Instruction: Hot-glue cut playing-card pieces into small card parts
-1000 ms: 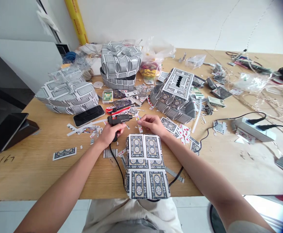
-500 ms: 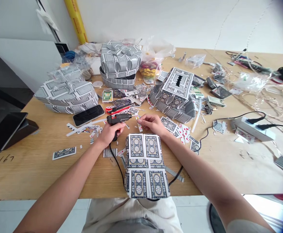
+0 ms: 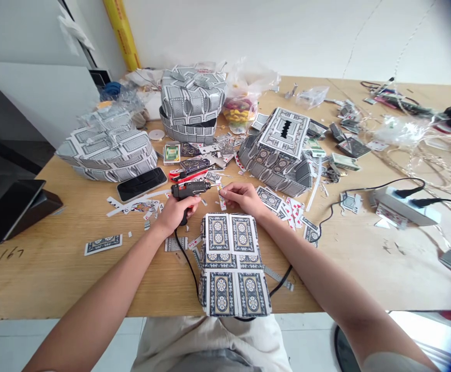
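Note:
My left hand (image 3: 175, 213) is wrapped round the handle of a black hot glue gun (image 3: 190, 189), its nozzle pointing right. Just right of that nozzle, my right hand (image 3: 243, 197) pinches a narrow strip cut from a playing card (image 3: 221, 199). The nozzle tip is close to the strip; whether they touch I cannot tell. Below both hands, at the table's front edge, lies a box covered in blue-backed playing cards (image 3: 233, 262). A red utility knife (image 3: 188, 176) lies behind the glue gun, partly hidden by it.
Baskets woven from cards stand at the back: an oval one (image 3: 109, 147), a lidded one (image 3: 192, 101) and one under a slotted card box (image 3: 283, 132). A phone (image 3: 142, 184) lies left. The black cord crosses the table to a power strip (image 3: 405, 203). Card scraps are scattered around.
Almost nothing differs. Both hands keep their places, with the glue gun's nozzle beside the card strip; the whole view has shifted very slightly.

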### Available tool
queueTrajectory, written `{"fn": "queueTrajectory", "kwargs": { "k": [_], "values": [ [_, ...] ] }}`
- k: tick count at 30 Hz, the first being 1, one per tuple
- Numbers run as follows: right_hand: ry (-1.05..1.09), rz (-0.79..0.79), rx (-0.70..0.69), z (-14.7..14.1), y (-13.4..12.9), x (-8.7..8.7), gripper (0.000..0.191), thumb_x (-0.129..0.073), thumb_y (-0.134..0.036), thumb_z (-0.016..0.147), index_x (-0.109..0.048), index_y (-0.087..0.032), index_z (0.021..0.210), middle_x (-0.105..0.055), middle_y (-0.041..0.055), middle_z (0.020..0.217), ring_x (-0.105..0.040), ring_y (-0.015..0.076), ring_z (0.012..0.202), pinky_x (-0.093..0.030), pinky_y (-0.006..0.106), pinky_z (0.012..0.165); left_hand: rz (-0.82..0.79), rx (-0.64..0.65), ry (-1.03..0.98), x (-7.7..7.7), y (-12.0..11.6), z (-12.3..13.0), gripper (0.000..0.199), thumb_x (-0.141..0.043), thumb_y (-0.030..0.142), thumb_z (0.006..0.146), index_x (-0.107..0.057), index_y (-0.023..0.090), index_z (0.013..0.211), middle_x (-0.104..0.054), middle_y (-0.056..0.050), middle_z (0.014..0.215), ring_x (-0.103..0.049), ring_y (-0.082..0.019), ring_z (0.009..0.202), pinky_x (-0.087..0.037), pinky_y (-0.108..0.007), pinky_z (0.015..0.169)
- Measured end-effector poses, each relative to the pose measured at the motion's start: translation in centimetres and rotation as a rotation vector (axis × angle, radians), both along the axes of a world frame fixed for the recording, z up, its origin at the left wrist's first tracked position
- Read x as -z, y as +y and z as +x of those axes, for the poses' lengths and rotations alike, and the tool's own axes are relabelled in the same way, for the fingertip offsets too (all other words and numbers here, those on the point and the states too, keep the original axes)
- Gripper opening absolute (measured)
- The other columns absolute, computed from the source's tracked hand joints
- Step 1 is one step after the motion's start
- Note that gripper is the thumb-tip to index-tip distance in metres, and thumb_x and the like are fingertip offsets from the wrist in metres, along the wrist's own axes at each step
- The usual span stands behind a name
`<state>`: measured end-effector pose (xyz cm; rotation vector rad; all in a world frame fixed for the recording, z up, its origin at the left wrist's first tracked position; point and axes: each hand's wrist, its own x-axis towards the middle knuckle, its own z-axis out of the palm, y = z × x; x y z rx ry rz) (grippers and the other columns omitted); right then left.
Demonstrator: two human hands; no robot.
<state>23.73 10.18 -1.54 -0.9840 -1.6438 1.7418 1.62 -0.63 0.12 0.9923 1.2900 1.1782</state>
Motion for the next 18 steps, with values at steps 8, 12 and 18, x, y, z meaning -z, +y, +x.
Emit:
{"fn": "queueTrajectory", "kwargs": {
  "k": [8,12,18],
  "values": [
    [0.013,0.021,-0.028,-0.01,0.11,-0.04,0.055,-0.089,-0.072,0.072,-0.073,-0.02,0.079,-0.071,0.0018,0.07,-0.056,0.0135,0.06,-0.048,0.029,0.059,0.004,0.022,0.005,0.39,0.11,-0.19,0.031,-0.073,0.045,0.082,-0.059,0.021,0.068,-0.054,0.002,0.061,-0.044,-0.013,0.055,-0.032,-0.031,0.054],
    [0.026,0.022,-0.035,0.06,0.2,0.11,0.052,-0.088,-0.069,0.075,-0.073,-0.02,0.08,-0.072,0.0025,0.071,-0.058,0.0141,0.06,-0.048,0.03,0.059,0.007,0.016,0.003,0.25,0.11,-0.12,0.03,-0.072,0.044,0.083,-0.059,0.021,0.069,-0.053,0.002,0.061,-0.044,-0.013,0.055,-0.032,-0.031,0.054],
    [0.014,0.031,-0.027,0.12,0.24,0.28,0.051,-0.089,-0.069,0.073,-0.075,-0.02,0.081,-0.073,0.0028,0.072,-0.058,0.0141,0.06,-0.049,0.03,0.06,-0.011,-0.008,-0.002,-0.01,0.0,0.08,0.027,-0.073,0.043,0.08,-0.061,0.021,0.071,-0.054,0.002,0.061,-0.044,-0.013,0.055,-0.033,-0.03,0.054]
  ]
}}
